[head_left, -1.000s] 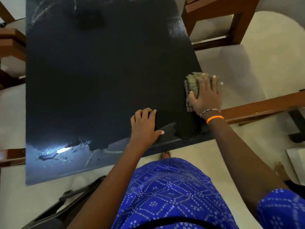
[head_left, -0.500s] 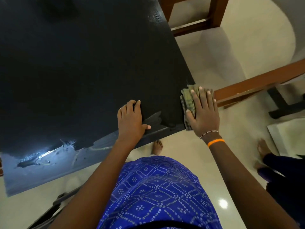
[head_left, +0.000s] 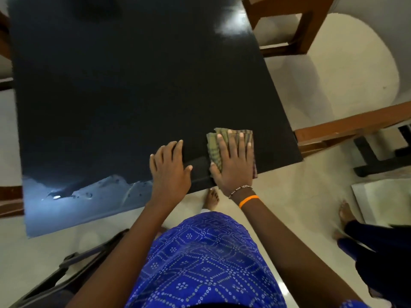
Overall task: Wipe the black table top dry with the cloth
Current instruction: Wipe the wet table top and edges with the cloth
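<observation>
The right hand (head_left: 233, 163) lies flat, palm down, with straight, slightly spread fingers pressing a folded green checked cloth (head_left: 216, 145) onto the black table top (head_left: 133, 85). Its forearm reaches in from below, wearing an orange band (head_left: 248, 201) and a thin beaded bracelet (head_left: 241, 190) at the wrist. The cloth shows beyond the fingertips and beside the thumb, with a sliver past the little-finger side; the rest is hidden under the palm. It sits near the table's near edge, close to the corner on the hand's outer side.

Just beside the thumb of that hand, the left hand (head_left: 170, 167) rests open on the table top, fingers together and pointing away, thumb stretched toward the cloth but apart from it.

The surface beyond both hands looks matt and dark. To the outer side of the left hand, along the near edge, a pale, glistening wet patch (head_left: 84, 196) with ragged borders and droplets reflects light.
</observation>
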Demonstrator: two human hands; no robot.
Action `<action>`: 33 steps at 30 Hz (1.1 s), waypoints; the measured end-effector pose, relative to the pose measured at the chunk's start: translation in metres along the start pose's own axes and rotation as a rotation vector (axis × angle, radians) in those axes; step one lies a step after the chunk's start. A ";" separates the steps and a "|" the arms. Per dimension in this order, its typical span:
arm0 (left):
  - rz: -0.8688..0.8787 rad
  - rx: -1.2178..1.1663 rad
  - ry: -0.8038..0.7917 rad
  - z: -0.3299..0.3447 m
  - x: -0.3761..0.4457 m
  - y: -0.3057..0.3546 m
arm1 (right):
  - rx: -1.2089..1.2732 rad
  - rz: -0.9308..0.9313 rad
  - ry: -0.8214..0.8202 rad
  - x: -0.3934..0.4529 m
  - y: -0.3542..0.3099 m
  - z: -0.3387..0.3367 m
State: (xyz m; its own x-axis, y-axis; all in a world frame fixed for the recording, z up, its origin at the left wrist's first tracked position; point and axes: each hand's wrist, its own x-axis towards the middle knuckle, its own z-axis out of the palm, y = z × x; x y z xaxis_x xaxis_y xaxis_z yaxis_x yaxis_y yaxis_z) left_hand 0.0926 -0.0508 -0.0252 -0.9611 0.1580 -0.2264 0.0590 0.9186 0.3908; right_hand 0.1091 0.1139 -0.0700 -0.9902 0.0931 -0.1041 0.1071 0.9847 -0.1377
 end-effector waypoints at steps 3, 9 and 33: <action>-0.113 -0.016 0.062 -0.014 -0.016 -0.052 | -0.008 -0.071 -0.025 -0.002 -0.048 0.007; -0.354 -0.059 0.192 -0.042 -0.059 -0.157 | 0.027 -0.292 -0.054 -0.012 -0.162 0.027; -0.621 -0.970 0.328 -0.061 -0.129 -0.310 | -0.226 -0.951 -0.126 0.154 -0.384 0.036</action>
State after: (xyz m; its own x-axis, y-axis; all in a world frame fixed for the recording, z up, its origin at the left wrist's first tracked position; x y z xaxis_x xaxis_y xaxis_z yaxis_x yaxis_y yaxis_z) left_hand 0.1819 -0.3779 -0.0627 -0.7846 -0.4451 -0.4316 -0.5322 0.1264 0.8371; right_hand -0.0814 -0.2553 -0.0685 -0.6368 -0.7557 -0.1531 -0.7616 0.6474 -0.0281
